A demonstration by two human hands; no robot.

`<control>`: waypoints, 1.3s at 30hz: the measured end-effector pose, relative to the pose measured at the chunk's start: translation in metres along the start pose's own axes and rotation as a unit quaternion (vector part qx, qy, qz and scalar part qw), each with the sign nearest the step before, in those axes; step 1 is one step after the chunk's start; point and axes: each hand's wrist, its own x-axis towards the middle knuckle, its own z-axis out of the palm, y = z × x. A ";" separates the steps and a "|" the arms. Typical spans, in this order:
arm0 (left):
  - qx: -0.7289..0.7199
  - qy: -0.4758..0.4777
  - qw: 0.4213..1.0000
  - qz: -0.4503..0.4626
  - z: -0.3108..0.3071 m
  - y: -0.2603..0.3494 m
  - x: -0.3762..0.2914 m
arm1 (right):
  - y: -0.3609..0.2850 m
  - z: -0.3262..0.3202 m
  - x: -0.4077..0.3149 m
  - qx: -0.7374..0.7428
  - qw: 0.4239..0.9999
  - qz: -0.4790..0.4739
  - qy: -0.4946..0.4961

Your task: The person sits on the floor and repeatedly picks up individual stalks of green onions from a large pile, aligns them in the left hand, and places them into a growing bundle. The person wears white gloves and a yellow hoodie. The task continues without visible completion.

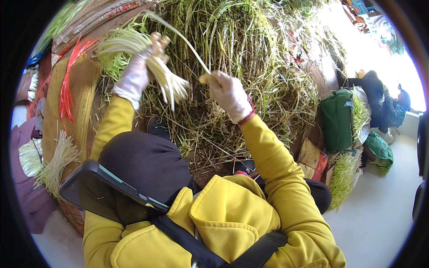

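My left hand (137,72), in a whitish glove with stained fingertips, is closed around a bunch of pale green-white stalks (169,80). Their light ends fan out to the right, and the greener leafy parts hang on the left. In front of me my right hand (224,88), gloved too, pinches one long pale stalk (182,38) that arcs up and to the left. Below and beyond both hands spreads a large heap of green and straw-coloured stalks and leaves (231,43).
Red plastic strings (68,83) lie on a brown board (52,97) at left, near a loose bunch of stalks (60,160). A phone-like device (110,189) is over my left thigh. Green-wrapped bundles (336,120) stand at right, with another person (395,104) beyond.
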 end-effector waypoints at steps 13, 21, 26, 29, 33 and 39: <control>-0.101 -0.072 0.992 -0.024 -0.022 -0.022 0.000 | 0.075 0.030 0.083 -0.339 0.864 0.313 -0.203; -0.125 -0.161 0.979 -0.029 -0.014 -0.021 -0.007 | 0.058 -0.037 0.073 -0.117 0.952 0.282 0.020; -0.129 -0.195 0.972 -0.022 -0.001 -0.022 -0.011 | 0.041 0.013 0.070 -0.364 0.882 0.286 -0.091; -0.116 -0.179 0.977 0.003 -0.002 -0.018 -0.020 | 0.071 0.021 0.047 -0.428 0.859 0.280 -0.031; -0.086 -0.148 0.985 0.034 -0.006 -0.013 -0.022 | 0.110 -0.028 0.039 -0.057 0.884 0.459 0.071; -0.103 -0.152 0.983 0.024 -0.008 -0.012 -0.019 | 0.064 -0.134 0.034 0.365 0.895 0.233 0.108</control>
